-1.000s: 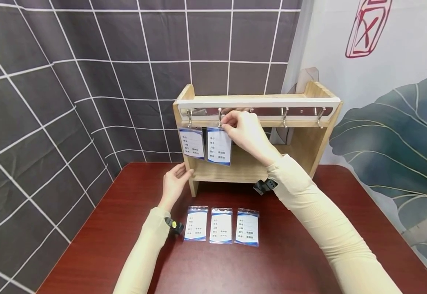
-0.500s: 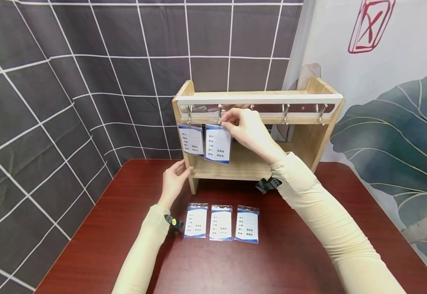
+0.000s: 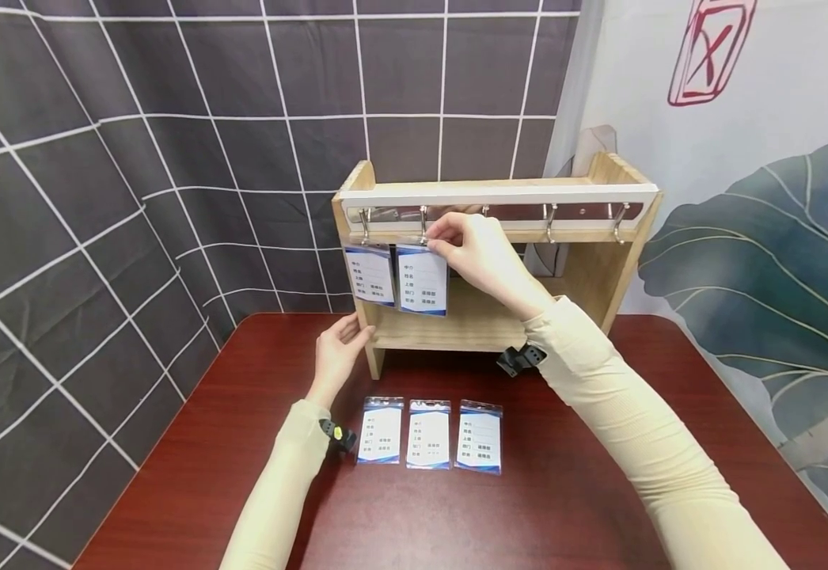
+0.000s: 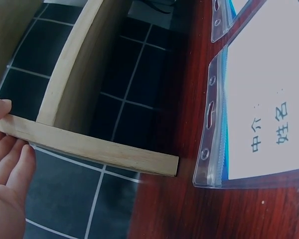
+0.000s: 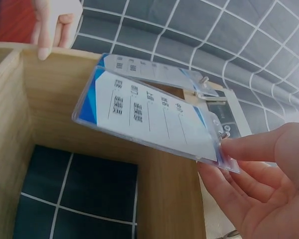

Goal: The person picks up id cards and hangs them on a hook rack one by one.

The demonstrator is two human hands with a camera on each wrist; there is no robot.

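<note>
A wooden shelf rack (image 3: 621, 261) with a row of metal hooks (image 3: 549, 223) stands at the back of the red table (image 3: 585, 507). My right hand (image 3: 474, 253) pinches the top of a clear badge holder (image 3: 423, 279) (image 5: 154, 119) at the second hook (image 3: 424, 222). Another badge holder (image 3: 370, 273) hangs from the first hook, just left of it. With straight fingers my left hand (image 3: 339, 352) (image 4: 7, 184) presses the rack's left side panel (image 4: 84, 144). Three more badge holders (image 3: 428, 435) lie flat in a row on the table, one of them close in the left wrist view (image 4: 259, 114).
A grey grid-patterned cloth (image 3: 136, 158) hangs behind and to the left. A white cloth with a green leaf print (image 3: 763, 261) hangs at the right. Three hooks toward the rack's right end carry nothing.
The right hand stays at the second hook with the badge holder, which has shifted only slightly. The left hand has not moved.
</note>
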